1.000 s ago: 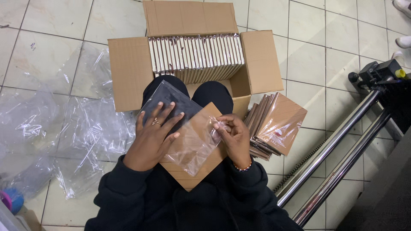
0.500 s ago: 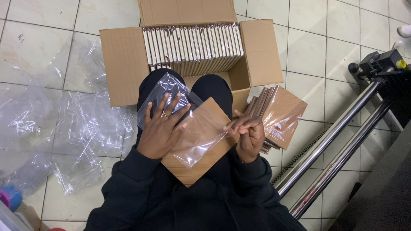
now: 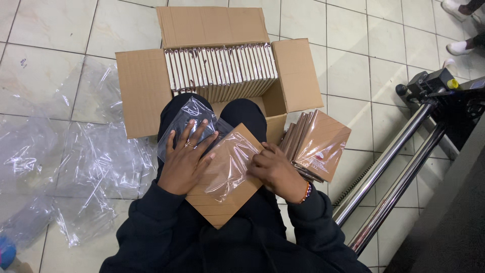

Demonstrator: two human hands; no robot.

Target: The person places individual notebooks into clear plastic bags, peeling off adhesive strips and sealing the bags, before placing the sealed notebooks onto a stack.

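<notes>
Seated on a tiled floor [image 3: 389, 45], lap at the centre of the view. On the lap, a square brown cardboard sleeve [image 3: 222, 194], tilted like a diamond, with a clear plastic bag [image 3: 230, 162] lying over its upper half. Left hand [image 3: 184, 162] at 9 o'clock from the sleeve, palm down, fingers spread flat, pressing on the sleeve's left edge and on a stack of clear wrappers [image 3: 184, 116] (glossy, over the dark trousers). Right hand [image 3: 275, 169] at 3 o'clock, fingers curled, pinching the bag's right edge against the cardboard. At 12 o'clock, an open cardboard box [image 3: 144, 91] packed with a row of upright sleeves [image 3: 220, 65]. At 2 o'clock, just beside the right hand, a leaning pile of brown sleeves [image 3: 321, 144]. At 9 o'clock, loose crumpled plastic sheets [image 3: 76, 172]. At 4 o'clock, two slanted metal rollers [image 3: 394, 167].
</notes>
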